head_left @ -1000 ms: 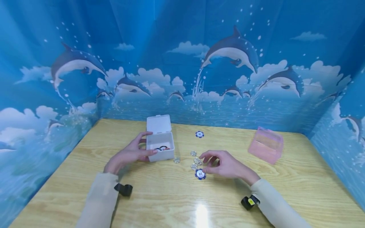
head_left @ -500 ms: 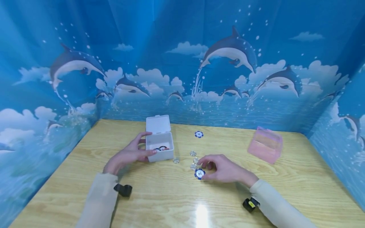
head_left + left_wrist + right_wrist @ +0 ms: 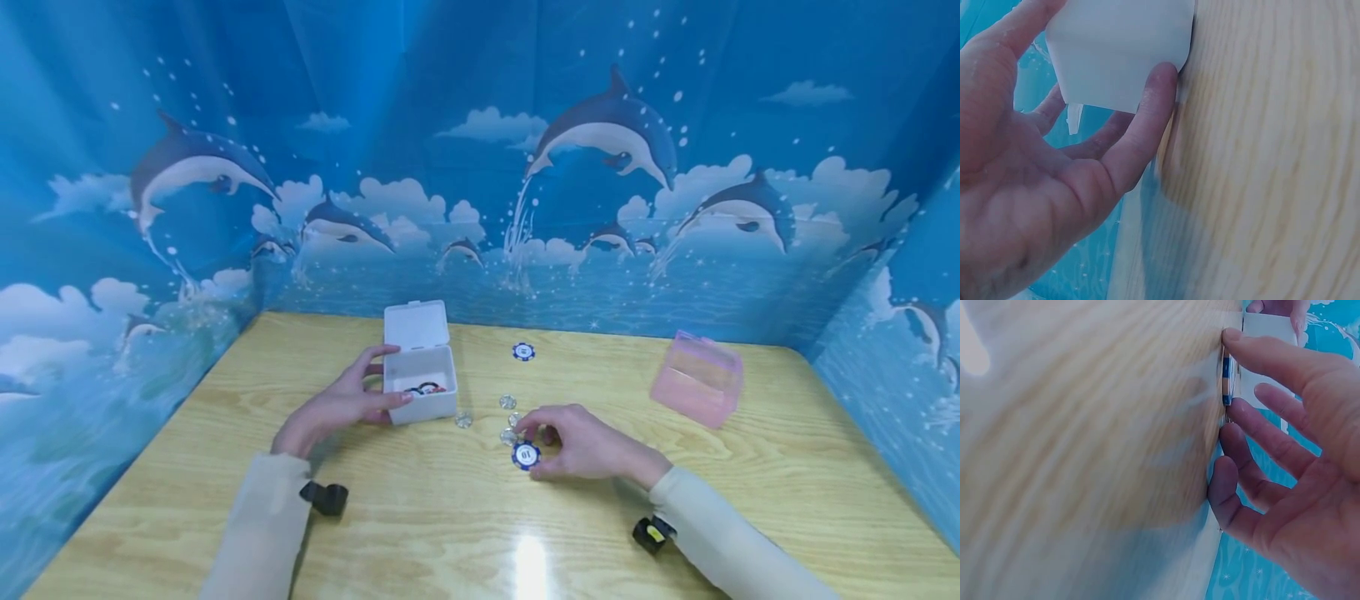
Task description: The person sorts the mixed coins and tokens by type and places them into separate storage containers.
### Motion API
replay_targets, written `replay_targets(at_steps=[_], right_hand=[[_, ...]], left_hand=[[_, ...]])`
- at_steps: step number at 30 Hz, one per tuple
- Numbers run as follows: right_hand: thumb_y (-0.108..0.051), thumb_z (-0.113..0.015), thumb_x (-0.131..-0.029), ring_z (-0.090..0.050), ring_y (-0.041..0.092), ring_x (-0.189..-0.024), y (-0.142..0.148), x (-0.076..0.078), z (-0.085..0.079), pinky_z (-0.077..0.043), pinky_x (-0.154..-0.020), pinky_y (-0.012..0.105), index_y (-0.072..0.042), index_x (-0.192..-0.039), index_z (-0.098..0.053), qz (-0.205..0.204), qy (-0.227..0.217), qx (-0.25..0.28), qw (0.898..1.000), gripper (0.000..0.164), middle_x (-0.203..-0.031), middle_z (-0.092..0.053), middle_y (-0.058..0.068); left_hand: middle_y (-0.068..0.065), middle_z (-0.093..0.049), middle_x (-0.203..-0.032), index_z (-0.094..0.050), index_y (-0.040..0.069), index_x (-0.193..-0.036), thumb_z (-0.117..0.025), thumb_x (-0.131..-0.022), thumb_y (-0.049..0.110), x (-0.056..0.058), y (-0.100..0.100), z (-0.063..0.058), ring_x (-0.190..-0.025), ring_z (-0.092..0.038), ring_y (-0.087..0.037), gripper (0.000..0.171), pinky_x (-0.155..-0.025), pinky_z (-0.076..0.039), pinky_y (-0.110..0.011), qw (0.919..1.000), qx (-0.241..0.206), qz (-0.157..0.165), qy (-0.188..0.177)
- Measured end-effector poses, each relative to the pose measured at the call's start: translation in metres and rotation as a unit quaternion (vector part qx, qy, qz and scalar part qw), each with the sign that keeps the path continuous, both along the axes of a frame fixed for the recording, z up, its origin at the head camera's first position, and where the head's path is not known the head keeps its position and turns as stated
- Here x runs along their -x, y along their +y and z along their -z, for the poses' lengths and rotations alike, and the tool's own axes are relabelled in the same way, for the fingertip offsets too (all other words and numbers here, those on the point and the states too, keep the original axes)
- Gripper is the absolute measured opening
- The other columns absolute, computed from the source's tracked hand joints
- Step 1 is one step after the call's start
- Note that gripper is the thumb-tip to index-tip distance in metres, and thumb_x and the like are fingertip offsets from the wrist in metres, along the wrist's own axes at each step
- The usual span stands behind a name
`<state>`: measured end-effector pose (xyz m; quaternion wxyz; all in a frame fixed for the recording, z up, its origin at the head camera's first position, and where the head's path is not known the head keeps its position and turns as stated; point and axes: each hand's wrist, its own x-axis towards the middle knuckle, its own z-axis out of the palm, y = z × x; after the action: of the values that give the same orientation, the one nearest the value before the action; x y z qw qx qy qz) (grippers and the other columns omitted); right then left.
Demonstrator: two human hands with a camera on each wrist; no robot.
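Observation:
My left hand holds a small white lidded box by its left side, thumb at the front and fingers behind. The lid stands raised at the back, and dark and red round pieces lie inside. My right hand pinches a blue-and-white poker chip marked 10 by its edges. In the right wrist view the poker chip shows edge-on at the tabletop, between thumb and a fingertip. Clear shiny round tokens lie beside that hand, partly covered by its fingers.
Another blue-and-white chip lies toward the back of the wooden table. One clear token sits just right of the box. An open pink translucent box stands at the back right. A dolphin-printed curtain surrounds the table.
My right hand has come slightly down and left, its thumb and fingers closing round the edges of the near chip. The left hand and white box have stayed in place.

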<state>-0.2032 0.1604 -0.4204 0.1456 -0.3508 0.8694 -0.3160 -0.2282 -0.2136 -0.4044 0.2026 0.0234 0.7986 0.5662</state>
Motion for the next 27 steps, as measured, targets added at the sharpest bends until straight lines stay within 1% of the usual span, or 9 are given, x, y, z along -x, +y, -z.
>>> replay_targets(at_steps=[6, 10, 14, 16, 22, 27], right_hand=[[-0.017, -0.085, -0.081, -0.059, 0.01, -0.085, -0.0029, 0.0006, -0.0006, -0.054, -0.073, 0.022, -0.016, -0.128, -0.068, -0.002, -0.006, 0.0, 1.0, 0.05, -0.105, -0.068, -0.004], [-0.014, -0.084, -0.081, -0.058, 0.012, -0.082, -0.0046, 0.0005, -0.0024, -0.053, -0.069, 0.021, -0.015, -0.127, -0.069, -0.004, -0.015, -0.002, 1.0, 0.048, -0.099, -0.067, -0.003], [-0.016, -0.085, -0.081, -0.056, 0.009, -0.08, -0.004, 0.0007, -0.0034, -0.051, -0.067, 0.02, -0.013, -0.123, -0.072, -0.001, -0.015, -0.009, 1.0, 0.044, -0.095, -0.064, -0.004], [-0.017, -0.086, -0.08, -0.056, 0.009, -0.081, -0.0029, 0.0014, -0.003, -0.052, -0.069, 0.02, -0.013, -0.119, -0.073, 0.003, -0.016, -0.008, 1.0, 0.042, -0.096, -0.063, -0.004], [-0.017, -0.088, -0.078, -0.06, 0.011, -0.086, -0.0012, 0.0034, 0.0003, -0.054, -0.074, 0.02, -0.018, -0.11, -0.072, 0.012, -0.031, 0.013, 0.999, 0.036, -0.096, -0.066, -0.004], [-0.018, -0.087, -0.08, -0.06, 0.009, -0.078, -0.0011, 0.005, 0.0003, -0.055, -0.068, 0.022, -0.021, -0.107, -0.072, 0.014, -0.04, 0.025, 0.999, 0.031, -0.087, -0.067, -0.005]], left_hand=[[-0.02, -0.021, -0.165, -0.014, 0.03, -0.162, -0.078, -0.092, 0.029, -0.0001, -0.0001, 0.0004, -0.133, -0.055, -0.044, 0.095, -0.093, -0.063, -0.043, 1.0, 0.002, -0.001, 0.003], [-0.02, -0.021, -0.165, -0.014, 0.03, -0.162, -0.078, -0.092, 0.029, -0.0001, 0.0, 0.0009, -0.133, -0.055, -0.045, 0.095, -0.093, -0.063, -0.044, 1.0, 0.001, -0.001, 0.004], [-0.02, -0.022, -0.164, -0.013, 0.03, -0.162, -0.078, -0.092, 0.029, -0.0002, -0.0002, 0.0016, -0.132, -0.055, -0.044, 0.095, -0.093, -0.063, -0.044, 1.0, -0.002, 0.0, 0.003], [-0.02, -0.023, -0.164, -0.013, 0.03, -0.162, -0.077, -0.092, 0.028, -0.0001, -0.0005, 0.0018, -0.132, -0.056, -0.044, 0.095, -0.093, -0.063, -0.044, 1.0, -0.005, 0.001, 0.003], [-0.02, -0.023, -0.164, -0.014, 0.03, -0.162, -0.078, -0.092, 0.028, 0.0001, -0.0007, 0.0017, -0.131, -0.056, -0.043, 0.095, -0.092, -0.063, -0.044, 1.0, -0.006, 0.003, 0.003], [-0.02, -0.023, -0.163, -0.014, 0.031, -0.162, -0.08, -0.09, 0.031, 0.0004, -0.0008, 0.0023, -0.13, -0.057, -0.042, 0.097, -0.092, -0.063, -0.044, 0.9999, -0.014, 0.002, -0.001]])
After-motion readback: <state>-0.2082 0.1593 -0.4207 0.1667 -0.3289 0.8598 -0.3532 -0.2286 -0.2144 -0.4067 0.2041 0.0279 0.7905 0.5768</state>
